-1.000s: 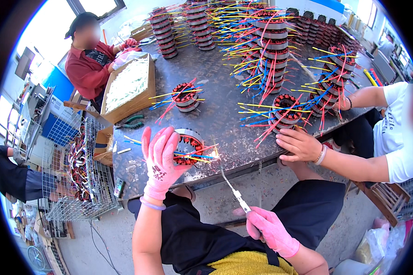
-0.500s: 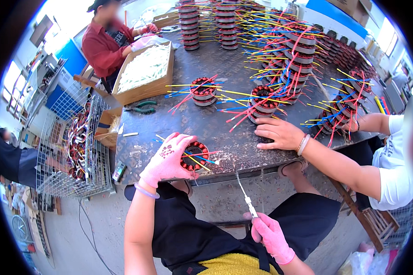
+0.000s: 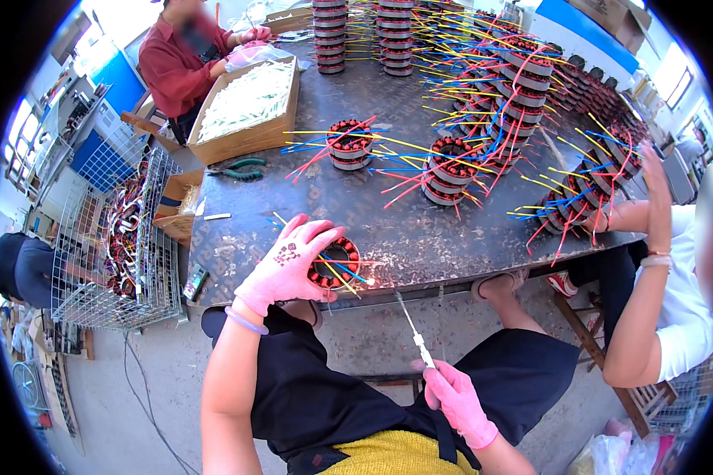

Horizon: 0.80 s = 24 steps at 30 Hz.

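Note:
My left hand (image 3: 287, 265), in a pink glove, grips a motor stator (image 3: 348, 252) near the table's front edge. The stator is a ring with red windings; red, yellow and blue wires stick out to its right. A small bright glow shows at the ends of these wires. In my right hand (image 3: 457, 401), also gloved in pink, is a slim tool with a white handle (image 3: 423, 348) and a long thin metal rod. The rod points up toward the table edge, its tip a little right of the glow. Whether the tip touches anything, I cannot tell.
Two short stator stacks (image 3: 350, 146) (image 3: 450, 170) stand beyond my hands, with taller wired stacks (image 3: 523, 95) behind. Green-handled pliers (image 3: 244, 168) and a carton of white sleeves (image 3: 289, 119) lie left. A co-worker's raised arm (image 3: 656, 237) is at right; another person sits far left.
A bright glow has appeared at the wire ends. The right-hand co-worker has lifted a hand off the table. My hands keep their grips; the view has shifted slightly.

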Tool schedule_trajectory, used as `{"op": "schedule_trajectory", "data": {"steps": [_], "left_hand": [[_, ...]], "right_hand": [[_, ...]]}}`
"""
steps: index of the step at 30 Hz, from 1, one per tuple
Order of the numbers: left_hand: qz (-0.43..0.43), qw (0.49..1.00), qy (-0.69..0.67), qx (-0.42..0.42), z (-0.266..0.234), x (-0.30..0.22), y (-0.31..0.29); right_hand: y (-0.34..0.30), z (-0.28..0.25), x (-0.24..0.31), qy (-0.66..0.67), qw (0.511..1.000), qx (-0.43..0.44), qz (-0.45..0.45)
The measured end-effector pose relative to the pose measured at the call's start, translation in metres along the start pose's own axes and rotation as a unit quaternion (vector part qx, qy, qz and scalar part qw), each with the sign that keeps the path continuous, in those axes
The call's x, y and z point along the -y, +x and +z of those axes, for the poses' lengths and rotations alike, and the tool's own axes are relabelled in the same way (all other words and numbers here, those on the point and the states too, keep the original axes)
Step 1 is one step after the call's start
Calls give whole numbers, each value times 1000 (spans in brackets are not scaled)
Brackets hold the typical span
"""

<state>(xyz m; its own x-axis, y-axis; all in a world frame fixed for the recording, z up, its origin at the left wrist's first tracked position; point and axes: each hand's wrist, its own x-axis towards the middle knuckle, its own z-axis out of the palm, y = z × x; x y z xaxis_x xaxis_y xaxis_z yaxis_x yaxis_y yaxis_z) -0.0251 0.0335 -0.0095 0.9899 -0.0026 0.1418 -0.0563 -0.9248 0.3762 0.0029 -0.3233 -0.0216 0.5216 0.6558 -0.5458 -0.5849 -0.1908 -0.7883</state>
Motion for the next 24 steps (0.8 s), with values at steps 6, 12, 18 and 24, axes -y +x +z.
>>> {"op": "schedule_trajectory", "data": {"steps": [6, 12, 18, 24], "left_hand": [[-1, 1000, 2, -1, 1, 3, -1], [-1, 993, -118, -13, -20, 0, -5], [12, 973, -230, -10, -43, -17, -21], [42, 978, -205, -18, -49, -17, -25]], "right_hand": [[-2, -2, 4, -27, 999, -5, -25], [-5, -2, 12, -41, 999, -13, -26], [-17, 5, 30, -59, 992, -58, -92], [-16, -2, 28, -52, 994, -70, -72]]}}
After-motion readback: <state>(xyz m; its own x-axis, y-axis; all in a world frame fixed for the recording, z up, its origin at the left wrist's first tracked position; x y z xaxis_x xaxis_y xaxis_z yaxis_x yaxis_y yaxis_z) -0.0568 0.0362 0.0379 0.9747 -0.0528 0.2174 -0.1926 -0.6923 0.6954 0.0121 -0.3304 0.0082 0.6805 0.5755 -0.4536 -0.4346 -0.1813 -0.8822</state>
